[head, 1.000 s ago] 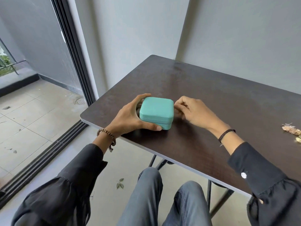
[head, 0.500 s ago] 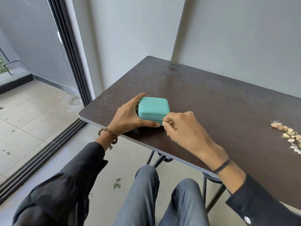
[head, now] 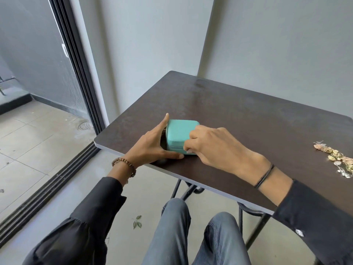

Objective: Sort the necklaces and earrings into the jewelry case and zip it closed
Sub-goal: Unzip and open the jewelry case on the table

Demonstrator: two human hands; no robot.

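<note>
The teal case [head: 180, 135], lid down, sits near the table's [head: 238, 115] left front corner. The left hand [head: 152, 148] braces it, spread wide, with a straight forefinger along its 9 o'clock side and the thumb along the front. The right hand [head: 214, 148], fingers curled, pinches the case's front right corner. Jewelry [head: 338, 159] lies well apart at 3 o'clock.

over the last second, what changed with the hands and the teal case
The right hand swung from the right side of the teal case round to its near corner, where curled fingers now pinch at the seam. The left hand stayed braced against its left side; the case stayed shut on the table, the jewelry pile untouched.
</note>
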